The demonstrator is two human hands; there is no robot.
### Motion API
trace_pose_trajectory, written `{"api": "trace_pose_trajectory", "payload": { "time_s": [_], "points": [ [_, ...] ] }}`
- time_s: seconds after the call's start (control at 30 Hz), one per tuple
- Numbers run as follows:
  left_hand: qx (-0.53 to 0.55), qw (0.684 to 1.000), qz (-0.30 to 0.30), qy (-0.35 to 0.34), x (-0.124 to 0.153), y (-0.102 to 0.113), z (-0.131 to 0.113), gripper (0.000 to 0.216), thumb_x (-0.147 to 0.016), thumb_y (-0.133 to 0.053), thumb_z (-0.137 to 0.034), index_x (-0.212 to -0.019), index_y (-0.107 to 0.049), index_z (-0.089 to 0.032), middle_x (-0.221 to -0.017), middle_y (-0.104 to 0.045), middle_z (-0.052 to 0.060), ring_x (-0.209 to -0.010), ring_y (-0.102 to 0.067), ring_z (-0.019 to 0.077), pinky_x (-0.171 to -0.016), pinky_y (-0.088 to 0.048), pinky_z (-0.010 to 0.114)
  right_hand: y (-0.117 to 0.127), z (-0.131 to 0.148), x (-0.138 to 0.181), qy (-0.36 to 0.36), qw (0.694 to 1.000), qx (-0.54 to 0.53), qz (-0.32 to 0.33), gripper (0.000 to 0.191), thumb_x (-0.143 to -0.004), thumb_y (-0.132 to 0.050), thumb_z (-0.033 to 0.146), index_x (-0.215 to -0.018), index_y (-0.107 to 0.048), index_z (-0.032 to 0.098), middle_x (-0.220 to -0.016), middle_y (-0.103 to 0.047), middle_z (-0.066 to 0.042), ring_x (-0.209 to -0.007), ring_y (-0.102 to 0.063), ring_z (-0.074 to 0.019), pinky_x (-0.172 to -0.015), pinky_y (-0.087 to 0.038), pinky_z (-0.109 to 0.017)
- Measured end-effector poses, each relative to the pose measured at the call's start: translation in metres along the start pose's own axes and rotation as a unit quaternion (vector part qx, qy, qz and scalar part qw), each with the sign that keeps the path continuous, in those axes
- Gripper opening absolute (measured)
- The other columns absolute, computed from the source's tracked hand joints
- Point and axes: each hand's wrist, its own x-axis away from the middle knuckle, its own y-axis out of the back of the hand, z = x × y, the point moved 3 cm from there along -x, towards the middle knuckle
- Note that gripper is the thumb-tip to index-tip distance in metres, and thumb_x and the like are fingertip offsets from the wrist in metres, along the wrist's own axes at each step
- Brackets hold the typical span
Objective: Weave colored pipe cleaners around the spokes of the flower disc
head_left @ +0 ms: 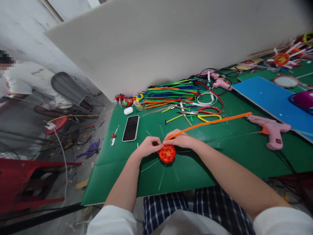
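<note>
A round disc (167, 153) woven from red and orange pipe cleaners lies on the green tabletop, with several thin wire spokes (162, 178) spreading from it. My left hand (150, 146) is closed, its thumb and fingertips pinching the disc's upper left edge. Close beside it, my right hand (180, 139) pinches an orange pipe cleaner (215, 121) at the disc's top edge. The long free end of that strip runs up to the right, its tip by the nozzle of a pink glue gun (274, 130). My fingertips hide where strip and disc meet.
A phone (130, 128) and white earbud case (128, 111) lie left. Behind my hands are scissors (209, 112) and a pile of coloured pipe cleaners (171, 93). A blue board (269, 98) covers the right side. A person (29, 80) sits beyond the table's left edge.
</note>
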Motion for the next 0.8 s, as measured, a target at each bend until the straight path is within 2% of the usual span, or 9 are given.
{"api": "trace_pose_trajectory", "payload": {
  "time_s": [0.27,0.5,0.7,0.8],
  "points": [
    [0.024,1.000,-0.002,0.003,-0.0022,-0.0003,-0.0011,0.023,-0.064,-0.056,-0.032,-0.057,-0.048,-0.011,-0.049,-0.044,-0.005,-0.045,-0.039,0.0042,-0.042,-0.029,0.016,0.0013,-0.0017,-0.0003,-0.006,1.000,0.000,-0.002,0.027,-0.063,-0.055,0.038,-0.074,-0.065,0.015,-0.069,-0.062,-0.002,-0.063,-0.052,-0.0114,-0.057,-0.040,-0.021],
    [0.038,0.996,0.084,0.020,0.0041,0.0005,-0.0034,0.021,-0.065,-0.054,-0.030,-0.059,-0.049,-0.011,-0.049,-0.048,-0.003,-0.045,-0.042,0.0053,-0.044,-0.032,0.017,-0.0020,-0.0006,0.0006,-0.006,1.000,-0.012,0.015,0.030,-0.062,-0.055,0.040,-0.072,-0.064,0.014,-0.065,-0.061,-0.002,-0.057,-0.050,-0.0103,-0.053,-0.040,-0.020],
    [0.051,0.998,0.044,0.010,-0.0015,-0.0074,0.0034,0.017,-0.063,-0.053,-0.024,-0.053,-0.046,-0.012,-0.044,-0.039,-0.006,-0.040,-0.035,0.0035,-0.040,-0.027,0.016,-0.0034,-0.0032,-0.0005,0.006,1.000,-0.004,0.012,0.027,-0.063,-0.055,0.038,-0.071,-0.064,0.014,-0.068,-0.062,-0.002,-0.061,-0.052,-0.0113,-0.056,-0.040,-0.021],
    [0.033,0.999,0.017,0.004,-0.0004,-0.0008,0.0011,0.019,-0.064,-0.053,-0.028,-0.055,-0.049,-0.012,-0.046,-0.045,-0.004,-0.043,-0.042,0.0060,-0.043,-0.034,0.018,0.0027,0.0010,0.0010,0.011,1.000,-0.006,-0.001,0.026,-0.064,-0.054,0.037,-0.072,-0.065,0.014,-0.070,-0.063,-0.003,-0.064,-0.053,-0.0124,-0.059,-0.041,-0.022]
  ]
}}
